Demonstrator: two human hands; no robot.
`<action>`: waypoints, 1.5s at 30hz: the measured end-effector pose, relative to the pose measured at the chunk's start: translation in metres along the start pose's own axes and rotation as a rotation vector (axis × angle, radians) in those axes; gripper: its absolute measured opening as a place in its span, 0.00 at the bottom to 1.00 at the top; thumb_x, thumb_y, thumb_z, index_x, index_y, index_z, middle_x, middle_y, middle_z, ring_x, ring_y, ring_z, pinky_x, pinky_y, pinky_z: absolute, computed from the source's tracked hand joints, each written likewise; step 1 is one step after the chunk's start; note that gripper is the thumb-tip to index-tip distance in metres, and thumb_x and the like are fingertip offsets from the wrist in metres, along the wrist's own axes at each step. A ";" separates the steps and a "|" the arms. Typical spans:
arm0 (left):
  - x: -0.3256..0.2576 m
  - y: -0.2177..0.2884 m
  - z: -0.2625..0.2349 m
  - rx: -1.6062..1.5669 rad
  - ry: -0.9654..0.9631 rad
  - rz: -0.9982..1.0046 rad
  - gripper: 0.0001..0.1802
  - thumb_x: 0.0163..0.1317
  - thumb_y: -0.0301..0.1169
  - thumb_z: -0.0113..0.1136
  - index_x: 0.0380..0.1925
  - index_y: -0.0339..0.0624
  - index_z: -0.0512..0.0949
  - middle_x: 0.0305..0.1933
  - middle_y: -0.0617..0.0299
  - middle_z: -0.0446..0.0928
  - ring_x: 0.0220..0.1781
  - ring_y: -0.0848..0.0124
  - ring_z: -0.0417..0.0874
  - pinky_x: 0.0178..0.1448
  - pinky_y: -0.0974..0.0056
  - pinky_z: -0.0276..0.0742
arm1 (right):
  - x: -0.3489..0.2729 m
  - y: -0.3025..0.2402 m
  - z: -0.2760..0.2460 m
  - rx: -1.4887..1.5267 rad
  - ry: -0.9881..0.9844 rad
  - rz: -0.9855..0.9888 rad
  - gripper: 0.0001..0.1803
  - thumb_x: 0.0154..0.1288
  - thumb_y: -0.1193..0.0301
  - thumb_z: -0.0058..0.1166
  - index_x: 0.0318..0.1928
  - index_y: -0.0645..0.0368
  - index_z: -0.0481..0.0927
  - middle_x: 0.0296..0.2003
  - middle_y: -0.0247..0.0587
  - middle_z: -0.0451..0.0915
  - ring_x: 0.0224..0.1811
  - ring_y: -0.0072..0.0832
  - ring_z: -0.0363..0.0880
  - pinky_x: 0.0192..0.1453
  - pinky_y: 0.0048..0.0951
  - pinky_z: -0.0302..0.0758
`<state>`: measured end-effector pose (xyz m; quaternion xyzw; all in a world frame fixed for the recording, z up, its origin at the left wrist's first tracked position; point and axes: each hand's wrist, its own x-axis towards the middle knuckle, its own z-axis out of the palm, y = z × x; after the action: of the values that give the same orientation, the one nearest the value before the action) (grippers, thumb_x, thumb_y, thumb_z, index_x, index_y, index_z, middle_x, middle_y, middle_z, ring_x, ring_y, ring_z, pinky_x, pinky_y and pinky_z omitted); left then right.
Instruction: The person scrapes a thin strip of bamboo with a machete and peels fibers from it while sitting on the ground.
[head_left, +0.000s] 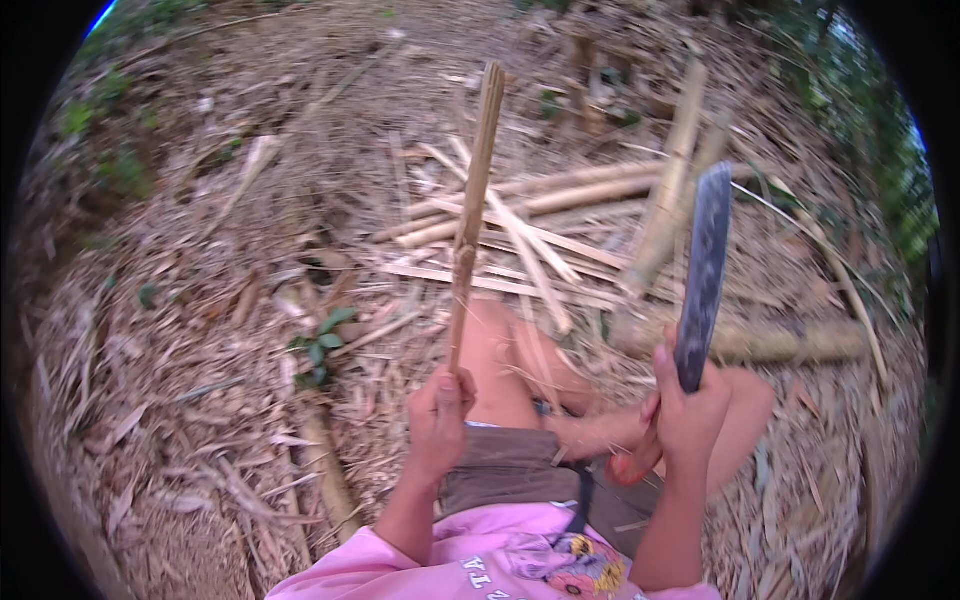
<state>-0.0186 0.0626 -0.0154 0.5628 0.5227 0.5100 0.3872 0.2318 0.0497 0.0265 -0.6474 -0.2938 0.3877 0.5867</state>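
Outdoor ground (180, 400) fills most of the frame, littered with dry shavings, strips and leaf scraps; green foliage (835, 110) edges the upper right. A thick log (775, 342) lies right of centre, below a slanting pole (672, 165). Pale split strips (535, 255) cross one another at upper centre. The long stick (478, 170) rises nearly upright at centre, its lower part closed in the left hand (442, 415). The right hand (692, 410), right of centre, grips a dark-bladed knife (708, 250), blade pointing up. A leafy sprig (325, 345) stands left of centre. The fist covers the stick's lower end; fingers hide part of the knife's handle. The pink shirt (480, 560) is cut off below, and the foliage is blurred.
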 end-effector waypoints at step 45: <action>0.106 0.123 -0.017 -0.973 -0.809 0.790 0.25 0.62 0.57 0.61 0.29 0.44 0.78 0.21 0.65 0.77 0.12 0.75 0.70 0.17 0.72 0.63 | 0.107 0.100 0.000 -0.045 -0.548 -0.010 0.11 0.66 0.78 0.56 0.49 0.60 0.82 0.27 0.31 0.78 0.22 0.15 0.73 0.25 0.22 0.70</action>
<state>-0.0185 0.1461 0.1244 0.6177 -0.1867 0.5379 0.5425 0.2808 0.1250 -0.0886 -0.5297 -0.4533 0.5389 0.4728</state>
